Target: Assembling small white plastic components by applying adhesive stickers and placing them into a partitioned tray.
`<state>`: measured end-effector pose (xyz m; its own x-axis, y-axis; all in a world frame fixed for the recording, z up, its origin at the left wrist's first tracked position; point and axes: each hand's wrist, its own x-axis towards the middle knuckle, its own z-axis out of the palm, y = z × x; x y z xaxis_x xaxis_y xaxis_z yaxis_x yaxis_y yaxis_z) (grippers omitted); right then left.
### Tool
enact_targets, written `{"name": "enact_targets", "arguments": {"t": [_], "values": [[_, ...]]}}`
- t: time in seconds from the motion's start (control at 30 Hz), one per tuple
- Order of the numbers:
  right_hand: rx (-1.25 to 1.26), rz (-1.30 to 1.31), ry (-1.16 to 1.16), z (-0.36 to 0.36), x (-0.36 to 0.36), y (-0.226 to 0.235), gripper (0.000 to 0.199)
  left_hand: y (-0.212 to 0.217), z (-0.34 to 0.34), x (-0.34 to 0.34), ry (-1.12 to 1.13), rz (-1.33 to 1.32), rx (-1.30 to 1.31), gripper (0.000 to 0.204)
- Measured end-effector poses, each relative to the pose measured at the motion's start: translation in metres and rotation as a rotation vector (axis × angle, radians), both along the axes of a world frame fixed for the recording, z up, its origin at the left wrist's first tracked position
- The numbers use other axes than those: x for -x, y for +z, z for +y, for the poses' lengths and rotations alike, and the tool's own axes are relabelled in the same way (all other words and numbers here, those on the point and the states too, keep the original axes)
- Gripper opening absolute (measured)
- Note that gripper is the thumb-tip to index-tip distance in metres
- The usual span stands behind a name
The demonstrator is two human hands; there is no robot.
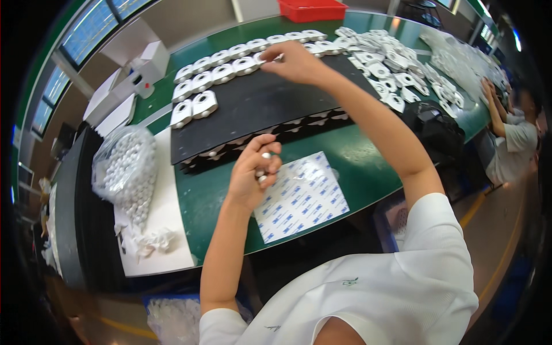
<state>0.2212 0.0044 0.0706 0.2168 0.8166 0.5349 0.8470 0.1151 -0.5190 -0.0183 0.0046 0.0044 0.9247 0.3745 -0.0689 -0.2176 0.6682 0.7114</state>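
The tabletop (368, 167) is dark green. On it lies a black tray (270, 106) with white parts (204, 104) at ten o'clock. A white sheet (302, 198) carries blue marks. The crate (313, 10) at twelve o'clock is red.

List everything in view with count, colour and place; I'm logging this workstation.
white plastic parts: many, white, rows on the black tray
black tray: a stack, on the table
table: one, green
loose white parts: many, far right of the table
sticker sheet: one, white with blue marks, near edge
clear bag: one, small pale pieces, left
red bin: one, far edge
left hand: pinching small pieces
right hand: at the parts row
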Motion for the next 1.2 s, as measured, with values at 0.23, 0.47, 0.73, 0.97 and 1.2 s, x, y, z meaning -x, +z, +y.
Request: {"name": "enact_targets", "arguments": {"t": [0.23, 0.47, 0.73, 0.97, 1.2], "values": [[0.576, -0.386, -0.611, -0.155, -0.154, 0.007, 0.019, 0.012, -0.012, -0.005, 0.008, 0.133, -0.145, 0.023], [1.197, -0.164, -0.735, -0.207, -0.155, -0.013, 0.07, -0.001, -0.006, -0.002, 0.007, 0.158, -0.146, 0.027], [0.828, -0.258, -0.73, -0.215, -0.138, -0.036, 0.072, 0.009, -0.012, -0.004, 0.06, 0.112, -0.141, 0.028], [0.493, -0.179, -0.777, -0.231, -0.116, -0.023, 0.04, 0.011, -0.013, -0.003, 0.082, 0.059, -0.119, 0.027], [-0.11, -0.253, -0.344, -0.219, -0.013, -0.002, 0.02, 0.003, -0.007, -0.004, 0.09, 0.045, -0.167, 0.02]]}}
